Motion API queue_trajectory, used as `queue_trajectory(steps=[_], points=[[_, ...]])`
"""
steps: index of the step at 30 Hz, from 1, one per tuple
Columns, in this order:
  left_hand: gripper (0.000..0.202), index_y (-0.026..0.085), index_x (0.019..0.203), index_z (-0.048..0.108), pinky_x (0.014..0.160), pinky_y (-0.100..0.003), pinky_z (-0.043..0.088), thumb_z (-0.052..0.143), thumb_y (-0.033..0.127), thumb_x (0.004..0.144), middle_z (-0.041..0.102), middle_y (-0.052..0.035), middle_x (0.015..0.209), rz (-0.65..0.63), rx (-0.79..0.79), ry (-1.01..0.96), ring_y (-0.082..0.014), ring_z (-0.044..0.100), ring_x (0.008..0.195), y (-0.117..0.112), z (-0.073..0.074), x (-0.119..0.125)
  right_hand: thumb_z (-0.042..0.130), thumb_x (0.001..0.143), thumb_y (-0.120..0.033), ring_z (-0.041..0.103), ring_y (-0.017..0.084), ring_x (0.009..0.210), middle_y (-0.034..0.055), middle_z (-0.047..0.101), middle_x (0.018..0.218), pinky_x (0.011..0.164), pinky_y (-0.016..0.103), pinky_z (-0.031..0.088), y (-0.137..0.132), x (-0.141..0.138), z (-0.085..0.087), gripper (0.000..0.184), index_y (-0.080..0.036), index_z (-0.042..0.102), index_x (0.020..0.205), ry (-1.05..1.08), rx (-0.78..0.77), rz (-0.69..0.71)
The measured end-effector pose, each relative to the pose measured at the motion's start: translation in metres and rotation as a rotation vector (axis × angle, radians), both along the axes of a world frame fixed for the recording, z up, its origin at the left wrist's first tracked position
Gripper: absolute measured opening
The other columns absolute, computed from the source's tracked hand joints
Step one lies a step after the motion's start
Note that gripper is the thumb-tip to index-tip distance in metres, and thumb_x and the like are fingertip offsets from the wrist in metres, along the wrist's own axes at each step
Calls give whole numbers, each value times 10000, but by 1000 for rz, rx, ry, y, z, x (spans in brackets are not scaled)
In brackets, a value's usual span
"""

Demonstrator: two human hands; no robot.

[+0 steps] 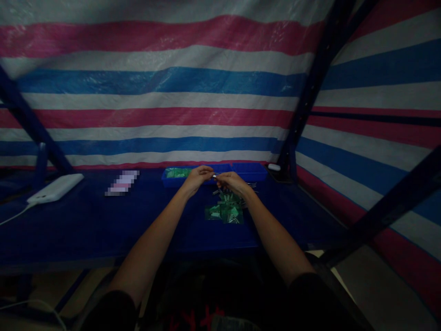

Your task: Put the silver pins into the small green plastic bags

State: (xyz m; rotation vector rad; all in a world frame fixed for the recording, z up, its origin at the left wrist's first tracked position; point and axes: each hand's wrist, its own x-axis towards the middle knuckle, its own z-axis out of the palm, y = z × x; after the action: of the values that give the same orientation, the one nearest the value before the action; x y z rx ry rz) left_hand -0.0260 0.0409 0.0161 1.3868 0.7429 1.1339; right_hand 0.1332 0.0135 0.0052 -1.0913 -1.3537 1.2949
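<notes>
My left hand [198, 178] and my right hand [233, 182] meet above the blue table, with the fingers of both pinched together. Between the fingertips shows a small pale piece [214, 176], too small and dim for me to tell its kind. Just below my hands lie small green-tinted clear bags [230, 213] with pale and metal parts inside. Loose metal pieces [253, 185] are scattered beside my right wrist. Behind my left hand, a blue bin [168, 182] holds more green bags [177, 172].
Another blue bin section [250, 171] stands behind my right hand. A white power bank [57, 187] with a cable lies at the left, near a blurred-out flat item [123, 183]. A small white case [274, 167] sits back right. Blue metal posts [306, 99] and striped sheeting enclose the table [138, 230].
</notes>
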Motion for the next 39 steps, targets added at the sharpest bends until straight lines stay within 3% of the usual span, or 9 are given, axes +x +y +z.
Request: queue_trajectory(steps=[6,14,18,22,25,29,39], points=[[277,125,788,594,779,-273,426,702,138,533,635,-24,807,-45,90,-60,-112,584,745,1,0,0,653,685,-301,510,77,481,4,591,540,408,180,304,-4,-1,5,173,-128,652,695,40,-42,-2],[330,123,835,573,836,-303,417,705,127,532,636,-36,832,-60,122,-77,-139,599,822,-4,4,4,599,716,-350,521,83,492,12,590,569,425,183,303,-4,-2,3,230,-123,634,733,66,-57,43],[298,131,835,584,768,-259,429,707,167,565,632,-23,796,-13,86,-55,-122,592,781,-6,6,5,603,691,-362,506,79,491,-7,577,572,427,181,287,1,-2,1,227,-138,609,725,-29,38,-52],[196,133,763,602,585,-204,404,644,308,687,600,-9,683,83,-49,94,-87,544,601,-2,3,4,584,688,-357,479,82,495,-28,550,558,477,197,324,7,-2,-3,217,-143,600,722,-202,212,-147],[304,123,684,604,484,-202,340,577,421,741,578,-19,596,128,-130,191,-73,472,475,4,-1,2,557,709,-334,457,91,507,-26,540,554,510,213,330,7,-4,-4,218,-141,626,784,-425,386,-245],[346,124,638,610,461,-211,305,606,464,703,577,-22,561,147,-133,255,-75,443,449,7,-3,1,525,744,-298,482,105,544,-8,572,598,547,221,340,1,-8,-2,229,-157,643,880,-631,561,-288],[223,126,620,623,499,-211,326,663,341,665,567,-1,544,122,-30,240,-78,445,490,2,0,1,496,780,-386,459,100,508,-19,539,558,515,214,309,-3,-9,0,272,-165,637,853,-659,582,-329]])
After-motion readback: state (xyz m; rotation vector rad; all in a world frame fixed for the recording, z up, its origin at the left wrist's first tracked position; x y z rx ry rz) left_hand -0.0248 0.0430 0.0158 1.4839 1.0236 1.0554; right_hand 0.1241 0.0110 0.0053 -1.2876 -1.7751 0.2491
